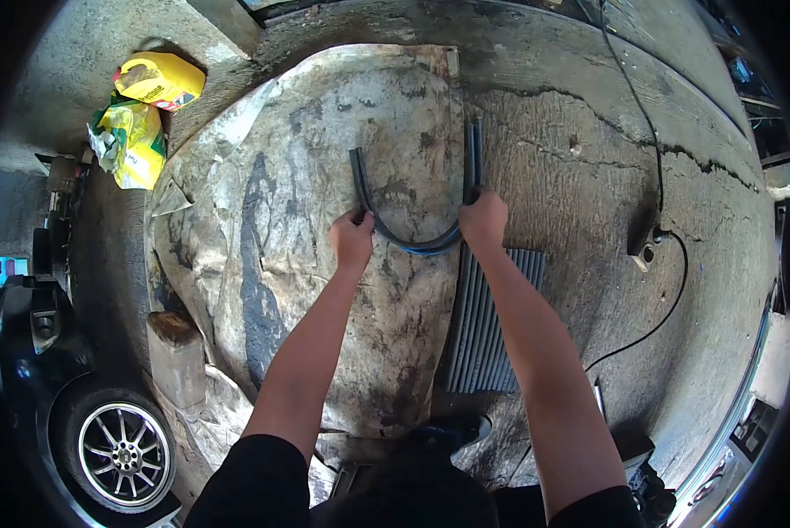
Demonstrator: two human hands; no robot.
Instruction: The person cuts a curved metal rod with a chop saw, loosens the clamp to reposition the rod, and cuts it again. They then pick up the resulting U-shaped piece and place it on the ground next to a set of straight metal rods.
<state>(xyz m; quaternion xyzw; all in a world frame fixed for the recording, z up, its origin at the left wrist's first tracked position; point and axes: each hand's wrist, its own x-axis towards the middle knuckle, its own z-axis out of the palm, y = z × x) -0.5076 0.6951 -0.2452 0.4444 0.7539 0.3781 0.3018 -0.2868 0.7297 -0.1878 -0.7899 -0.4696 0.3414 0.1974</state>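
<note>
A long, dark rubber strip [421, 248] is bent into a U in front of me, its curve toward me and its ends pointing away. My left hand [353, 238] is closed around its left arm, fingers wrapped over it. The right arm of the U runs through my closed right hand [483, 218], where two strands seem to lie side by side. Below my right hand, partly covered by my forearm, is a grey ribbed mat or panel [483, 339]. A stained, worn sheet [325, 255] lies beneath the strip.
At upper left stand a yellow jug [162, 79] and a yellow-green bag [131, 145]. A block [177, 356] sits on the sheet's left edge, near a car wheel [125, 455]. A black cable [646, 123] with a socket [646, 251] crosses the cracked concrete floor [588, 176] at right.
</note>
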